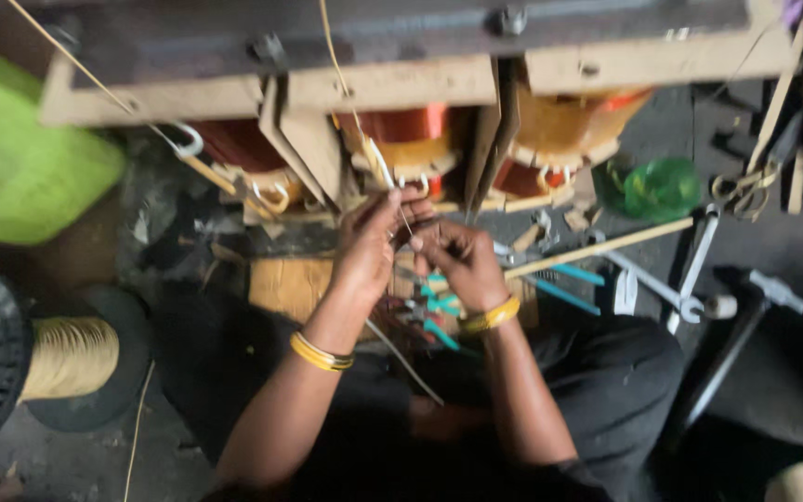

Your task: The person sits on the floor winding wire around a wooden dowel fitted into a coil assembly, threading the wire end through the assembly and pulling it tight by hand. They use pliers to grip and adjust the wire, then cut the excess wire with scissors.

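Both grips closed: left hand [369, 244] and right hand [462, 260] pinch a thin wire [400, 212] together, just below the copper coil [406, 130] of the winding frame. Teal-handled pliers [439, 302] lie beneath the hands; hammer [745, 325] well right.

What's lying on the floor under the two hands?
Below the left hand and right hand, teal-handled pliers lie on the floor beside a cardboard piece. The hands and wrists cover the plier jaws and whatever lies directly beneath.

A thin pale wire [405, 220] runs upright between both hands' fingertips, just below the middle copper coil [408, 130].
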A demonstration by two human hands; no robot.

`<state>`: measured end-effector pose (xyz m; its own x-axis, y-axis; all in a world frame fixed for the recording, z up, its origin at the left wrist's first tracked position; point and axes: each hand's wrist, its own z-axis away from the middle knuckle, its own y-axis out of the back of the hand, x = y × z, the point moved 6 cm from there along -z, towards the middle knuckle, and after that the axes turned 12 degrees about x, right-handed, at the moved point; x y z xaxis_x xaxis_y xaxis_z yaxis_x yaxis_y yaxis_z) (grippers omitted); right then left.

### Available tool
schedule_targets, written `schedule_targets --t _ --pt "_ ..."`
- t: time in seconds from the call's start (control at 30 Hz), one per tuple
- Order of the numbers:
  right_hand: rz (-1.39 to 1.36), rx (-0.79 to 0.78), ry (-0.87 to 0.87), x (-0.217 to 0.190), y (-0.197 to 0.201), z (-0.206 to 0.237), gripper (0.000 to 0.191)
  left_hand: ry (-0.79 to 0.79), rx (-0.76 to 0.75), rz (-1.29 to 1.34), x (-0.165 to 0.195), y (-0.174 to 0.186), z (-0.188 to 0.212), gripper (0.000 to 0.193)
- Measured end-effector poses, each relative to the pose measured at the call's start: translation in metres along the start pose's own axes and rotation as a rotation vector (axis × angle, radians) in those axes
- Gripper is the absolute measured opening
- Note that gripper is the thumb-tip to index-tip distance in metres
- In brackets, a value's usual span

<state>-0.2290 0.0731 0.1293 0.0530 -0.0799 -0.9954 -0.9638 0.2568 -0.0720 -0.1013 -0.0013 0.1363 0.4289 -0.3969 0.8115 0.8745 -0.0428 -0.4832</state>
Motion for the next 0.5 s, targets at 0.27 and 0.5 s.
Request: schedule_targets --t 0.27,0.5 --pt "0.997 -0.203 0.026 0.07 0.047 0.003 0.032 0.066 0.067 0.03 -0.018 0.049 0.07 0.023" --pt "1.716 -0.385 0.064 0.149 -0.014 0.058 0.057 -0.229 0.159 -0.343 0.023 0.066 0.095 0.012"
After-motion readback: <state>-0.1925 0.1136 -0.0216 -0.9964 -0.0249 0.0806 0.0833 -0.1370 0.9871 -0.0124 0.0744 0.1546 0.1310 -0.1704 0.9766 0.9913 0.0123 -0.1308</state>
